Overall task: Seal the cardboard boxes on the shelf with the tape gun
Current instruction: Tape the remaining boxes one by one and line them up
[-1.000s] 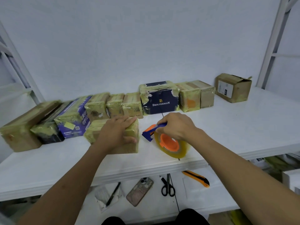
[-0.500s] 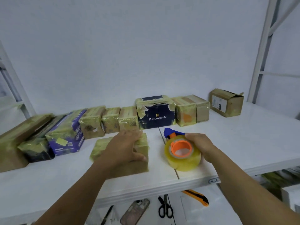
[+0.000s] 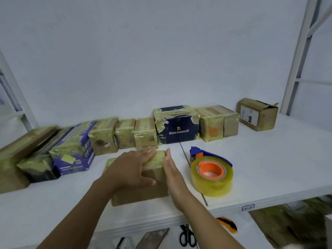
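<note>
A small brown cardboard box (image 3: 143,194) wrapped in yellowish tape lies on the white shelf (image 3: 269,168) in front of me. My left hand (image 3: 129,168) lies on its top, thumb down the near face. Flat against the box's right end is my right hand (image 3: 173,177), its fingers straight. The tape gun (image 3: 211,172), blue with an orange hub and a big clear-yellow roll, stands by itself on the shelf just right of that hand.
A row of taped boxes (image 3: 125,133) lines the back wall, with a dark blue box (image 3: 177,129) in the middle and a half-open brown box (image 3: 257,114) far right. Scissors (image 3: 186,236) and an orange cutter (image 3: 228,224) lie on the lower level.
My right hand has put the tape gun down on the shelf, let go of it and moved left to the box's end. My left hand stays on the box.
</note>
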